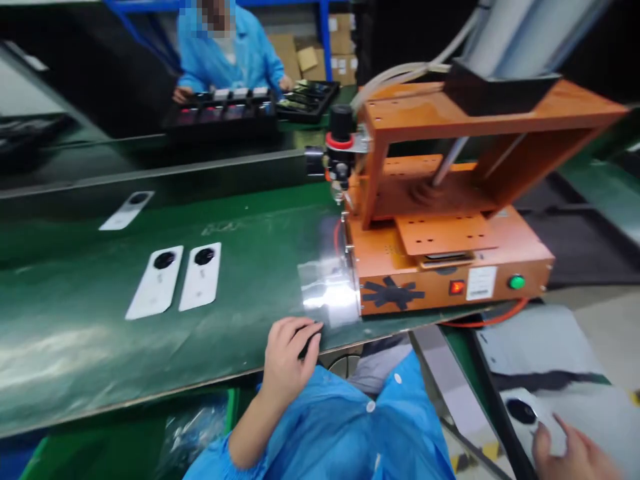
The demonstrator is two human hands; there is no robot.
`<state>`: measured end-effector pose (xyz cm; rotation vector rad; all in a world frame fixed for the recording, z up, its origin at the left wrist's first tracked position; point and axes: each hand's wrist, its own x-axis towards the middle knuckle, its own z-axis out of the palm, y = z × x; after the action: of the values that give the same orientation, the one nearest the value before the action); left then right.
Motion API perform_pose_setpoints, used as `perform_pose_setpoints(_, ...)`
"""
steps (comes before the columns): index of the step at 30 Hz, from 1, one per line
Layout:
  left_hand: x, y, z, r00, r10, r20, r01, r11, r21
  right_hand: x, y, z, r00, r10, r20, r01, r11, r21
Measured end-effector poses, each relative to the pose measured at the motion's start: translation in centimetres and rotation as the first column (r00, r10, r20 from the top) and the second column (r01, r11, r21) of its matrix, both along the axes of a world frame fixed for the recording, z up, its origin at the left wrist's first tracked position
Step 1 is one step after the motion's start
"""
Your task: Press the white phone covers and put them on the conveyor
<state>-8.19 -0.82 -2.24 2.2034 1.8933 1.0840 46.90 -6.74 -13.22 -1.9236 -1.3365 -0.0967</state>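
Observation:
My left hand [291,357] rests at the front edge of the green bench, fingers loosely bent and a gap between thumb and forefinger, with nothing seen in it. At the lower right, my right hand [570,450] has thumb and fingers on a white phone back cover [525,413] with a round black camera ring. That cover lies over a dark-edged tray with pale sheets. Two more white phone back covers [156,283] [201,279] lie side by side on the bench, and another cover [127,211] lies farther back.
An orange press machine [450,267] stands on the bench's right, its green button and red switch lit. Clear film [327,290] lies left of it. A green bin [125,437] sits below the bench. Across, a person in blue [245,47] works behind a black rack [225,117].

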Motion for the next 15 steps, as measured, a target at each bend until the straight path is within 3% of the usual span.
perform_pose_setpoints(2,-0.7,0.1,0.0,0.992,0.03,-0.122,-0.039,0.997,-0.073,-2.3,2.2,-0.5,0.958,0.225,0.181,-0.224,0.974,-0.022)
perform_pose_setpoints(4,-1.2,-0.3,-0.2,0.975,0.044,-0.22,-0.075,0.988,-0.136,-6.8,4.3,-0.1,0.848,0.463,0.259,-0.475,0.88,-0.017)
perform_pose_setpoints(6,-1.4,-1.0,-0.6,0.965,0.063,-0.256,-0.107,0.981,-0.162,-12.7,5.9,1.1,0.761,0.576,0.298,-0.619,0.783,0.067)
perform_pose_setpoints(7,-1.6,-1.5,-0.7,0.965,0.071,-0.253,-0.115,0.98,-0.165,-15.9,6.5,1.9,0.722,0.649,0.241,-0.676,0.736,0.04)
perform_pose_setpoints(10,-2.1,-2.8,-0.8,0.976,0.09,-0.2,-0.122,0.98,-0.155,-24.7,7.5,4.6,0.458,0.864,0.209,-0.889,0.449,0.09)
perform_pose_setpoints(12,-2.8,-3.1,-0.4,0.988,0.102,-0.111,-0.117,0.984,-0.132,-29.3,8.0,6.5,0.297,0.936,0.189,-0.955,0.29,0.061)
perform_pose_setpoints(15,-4.3,-2.0,0.4,0.984,0.161,0.071,-0.157,0.986,-0.063,-34.1,9.3,9.3,0.185,0.977,0.106,-0.983,0.183,0.028)
